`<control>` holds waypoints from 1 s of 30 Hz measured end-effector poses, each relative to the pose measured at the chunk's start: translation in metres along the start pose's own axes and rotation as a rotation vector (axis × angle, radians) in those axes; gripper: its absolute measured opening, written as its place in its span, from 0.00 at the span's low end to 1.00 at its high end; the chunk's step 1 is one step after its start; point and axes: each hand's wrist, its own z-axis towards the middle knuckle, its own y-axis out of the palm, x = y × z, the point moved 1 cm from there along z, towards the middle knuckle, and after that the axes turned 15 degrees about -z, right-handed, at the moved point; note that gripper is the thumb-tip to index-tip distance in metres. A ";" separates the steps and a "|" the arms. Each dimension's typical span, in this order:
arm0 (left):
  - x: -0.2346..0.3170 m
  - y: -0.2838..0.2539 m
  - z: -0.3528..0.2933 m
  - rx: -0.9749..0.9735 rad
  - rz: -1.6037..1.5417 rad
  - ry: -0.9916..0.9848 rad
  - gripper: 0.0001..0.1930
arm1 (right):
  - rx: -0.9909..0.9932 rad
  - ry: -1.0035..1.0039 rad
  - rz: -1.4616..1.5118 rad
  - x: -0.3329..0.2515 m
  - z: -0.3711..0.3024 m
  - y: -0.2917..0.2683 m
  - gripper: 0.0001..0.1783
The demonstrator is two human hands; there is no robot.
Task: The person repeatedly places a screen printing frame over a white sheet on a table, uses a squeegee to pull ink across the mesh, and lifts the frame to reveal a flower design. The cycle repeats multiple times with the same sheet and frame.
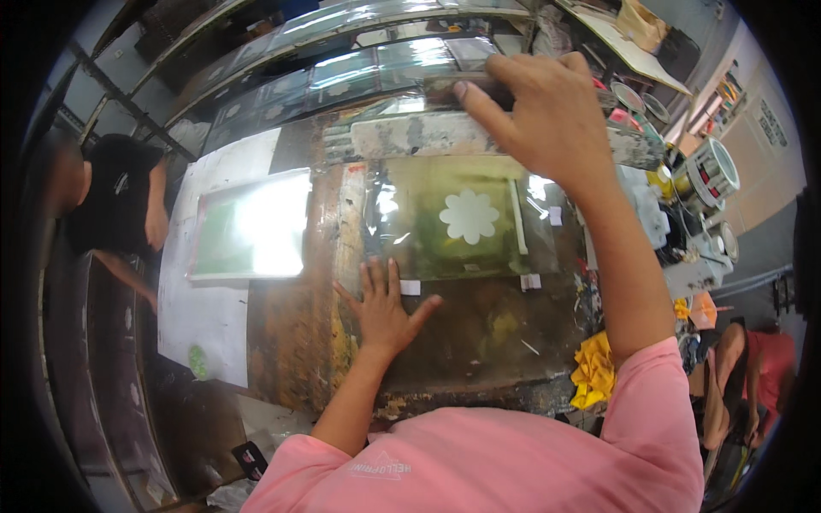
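A screen-printing frame [291, 342] with stained brown wood lies flat in front of me; its mesh window [410, 231] is greenish with a pale flower shape [469, 215] in the middle. My left hand [383, 309] rests flat, fingers spread, on the frame's near edge just below the window. My right hand [547, 111] grips the handle of a long, paint-crusted squeegee [410, 135] that lies across the far edge of the window. Small white tape tabs [531, 280] sit at the window's near edge.
A second glossy screen [252, 227] lies to the left on white paper [205, 316]. Printed sheets [342, 73] line the long tables beyond. Ink cans [714, 171] and a yellow rag [594, 369] are at the right. One person stands at the left [120, 205], another sits at the lower right [753, 368].
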 end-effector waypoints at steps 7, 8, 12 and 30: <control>0.016 -0.040 0.074 0.306 -0.483 0.130 0.35 | -0.039 0.042 0.057 0.011 0.040 -0.006 0.30; 0.008 -0.046 0.083 0.347 -0.545 0.092 0.32 | -0.072 0.051 0.050 0.011 0.041 -0.006 0.30; -0.060 -0.063 0.075 0.551 -0.529 -0.052 0.24 | -0.057 0.048 0.066 0.008 0.032 -0.008 0.30; -0.263 -0.103 0.023 0.625 0.295 -0.071 0.34 | 0.050 0.034 0.013 -0.011 0.002 -0.010 0.29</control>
